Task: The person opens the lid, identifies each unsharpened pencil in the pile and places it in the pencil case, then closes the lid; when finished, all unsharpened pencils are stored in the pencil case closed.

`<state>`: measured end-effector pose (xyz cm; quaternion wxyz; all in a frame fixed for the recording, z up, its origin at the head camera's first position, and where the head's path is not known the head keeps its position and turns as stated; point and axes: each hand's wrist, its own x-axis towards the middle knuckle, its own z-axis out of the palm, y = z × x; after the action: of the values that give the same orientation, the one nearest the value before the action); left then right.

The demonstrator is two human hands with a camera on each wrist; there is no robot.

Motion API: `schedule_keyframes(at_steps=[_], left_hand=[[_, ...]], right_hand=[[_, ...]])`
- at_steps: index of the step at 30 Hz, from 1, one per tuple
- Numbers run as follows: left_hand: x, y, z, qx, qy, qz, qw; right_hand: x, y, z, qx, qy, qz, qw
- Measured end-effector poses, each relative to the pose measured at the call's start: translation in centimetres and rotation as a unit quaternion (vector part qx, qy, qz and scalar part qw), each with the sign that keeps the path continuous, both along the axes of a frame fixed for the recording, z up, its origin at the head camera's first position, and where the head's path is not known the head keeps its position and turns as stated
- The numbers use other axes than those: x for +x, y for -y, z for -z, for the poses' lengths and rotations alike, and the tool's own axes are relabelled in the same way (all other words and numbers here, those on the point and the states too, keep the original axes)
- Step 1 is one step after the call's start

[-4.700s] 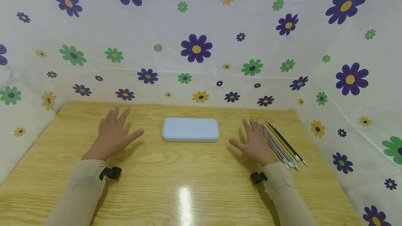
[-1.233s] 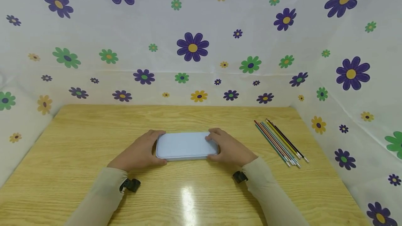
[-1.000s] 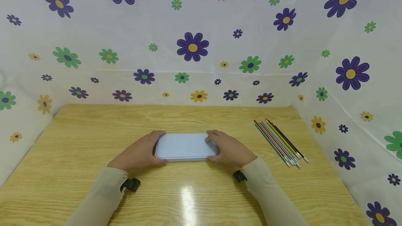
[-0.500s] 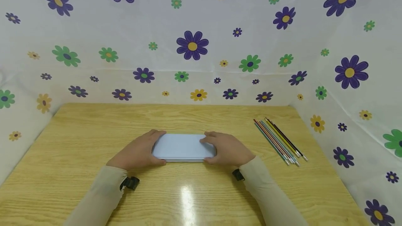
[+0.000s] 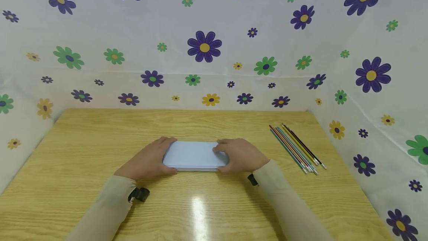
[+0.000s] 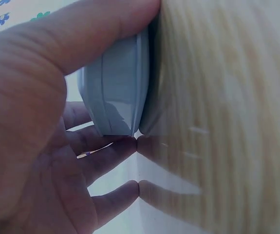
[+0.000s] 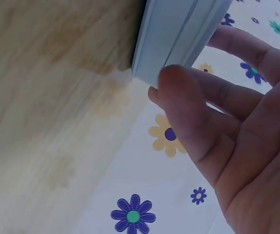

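A flat, pale blue pencil case (image 5: 194, 154) with rounded corners lies lid up on the wooden table, long side toward me. My left hand (image 5: 147, 161) grips its left end, thumb along the near side and fingers at the far side. At the other end my right hand (image 5: 242, 156) holds the case, thumb at the near corner and a bent index finger on the lid. In the left wrist view the case's end (image 6: 113, 90) sits between thumb and fingers, with a seam along its side. The right wrist view shows the thumb near a seamed corner of the case (image 7: 171, 34).
Several pencils (image 5: 295, 148) lie side by side on the right part of the table (image 5: 83, 137). A white flowered cloth (image 5: 174, 21) hangs behind the table and along both sides.
The hands, earlier spread apart and off the case, now hold both its ends. The case is nearer to me and has shifted slightly left. The pencils have stayed put.
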<state>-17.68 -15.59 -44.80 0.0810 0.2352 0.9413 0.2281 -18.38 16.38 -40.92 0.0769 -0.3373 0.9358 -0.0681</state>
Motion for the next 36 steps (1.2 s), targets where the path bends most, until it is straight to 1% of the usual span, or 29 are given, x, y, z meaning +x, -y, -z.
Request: schedule_keyframes(at_steps=[4, 9, 18, 22, 26, 28, 30, 33, 36], left_hand=[[0.0, 0.0, 0.1, 0.004, 0.004, -0.003, 1.0000], [0.0, 0.0, 0.2, 0.008, 0.003, -0.001, 1.0000], [0.1, 0.0, 0.4, 0.011, 0.008, 0.004, 0.9999], [0.1, 0.0, 0.4, 0.010, 0.004, 0.007, 0.9999], [0.1, 0.0, 0.6, 0.013, 0.003, 0.000, 0.9999], [0.0, 0.0, 0.6, 0.015, 0.004, -0.004, 0.9999], [0.0, 0.0, 0.6, 0.018, 0.006, -0.006, 0.9998], [0.0, -0.1, 0.5, 0.024, 0.010, -0.001, 0.9997], [0.1, -0.2, 0.5, 0.028, 0.012, 0.006, 0.9995]], right_hand=[[-0.2, 0.3, -0.4, 0.016, 0.004, -0.012, 0.9998], [-0.6, 0.6, -0.8, 0.039, -0.004, -0.035, 0.9986], [-1.0, 1.2, -1.3, 0.082, -0.011, -0.072, 0.9940], [-1.1, 1.4, -1.6, 0.098, -0.011, -0.074, 0.9924], [-0.9, 1.7, -1.7, 0.107, -0.001, -0.057, 0.9927], [-0.8, 1.9, -1.8, 0.113, 0.003, -0.055, 0.9920], [-0.7, 2.1, -1.9, 0.122, 0.001, -0.058, 0.9908], [-0.7, 2.3, -2.0, 0.142, -0.012, -0.068, 0.9875], [-0.9, 2.3, -2.0, 0.149, -0.015, -0.072, 0.9862]])
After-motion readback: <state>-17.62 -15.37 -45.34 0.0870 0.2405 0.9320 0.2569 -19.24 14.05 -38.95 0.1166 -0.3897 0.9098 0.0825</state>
